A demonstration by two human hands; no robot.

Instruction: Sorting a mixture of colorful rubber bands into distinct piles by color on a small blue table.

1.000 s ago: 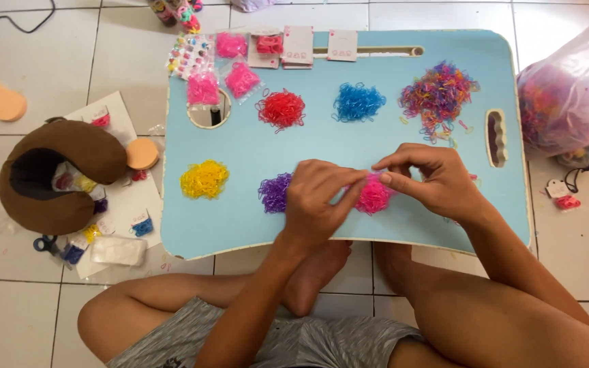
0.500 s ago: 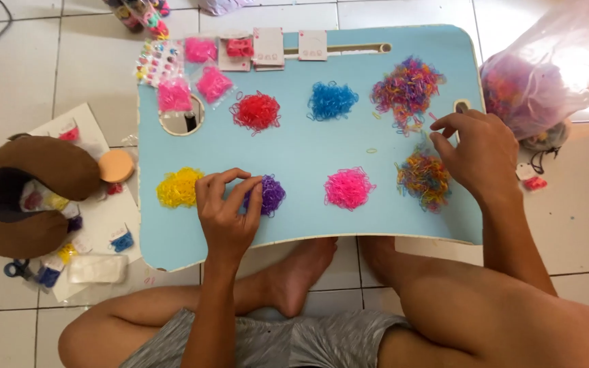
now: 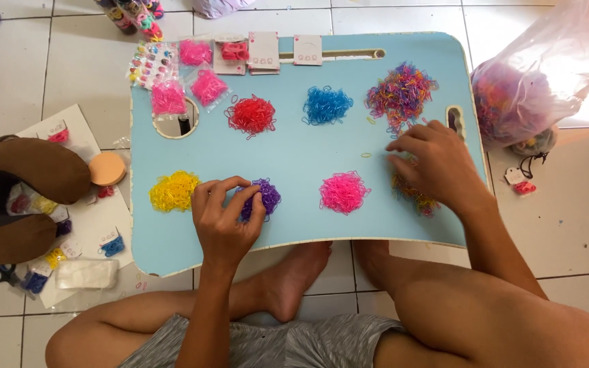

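Observation:
A light blue lap table (image 3: 294, 153) carries sorted heaps of small rubber bands: yellow (image 3: 173, 191), purple (image 3: 263, 197), pink (image 3: 343, 192), red (image 3: 251, 114), blue (image 3: 326, 105) and a large mixed heap (image 3: 401, 92). My left hand (image 3: 226, 221) rests at the purple heap, fingers curled and pinched at its left edge. My right hand (image 3: 436, 163) lies over a smaller mixed heap (image 3: 417, 197), fingertips down on the bands. Whether either hand grips a band is hidden.
Packets of pink bands and small cards (image 3: 202, 68) lie at the table's far left. A clear bag of mixed bands (image 3: 533, 88) sits on the floor to the right. A brown neck pillow (image 3: 15, 197), round sponge (image 3: 107, 168), scissors (image 3: 1, 274) and packets lie on the left.
Both hands left the pink heap. My left hand went to the purple heap and stays there. My right hand went to the right edge, then down onto the smaller mixed heap.

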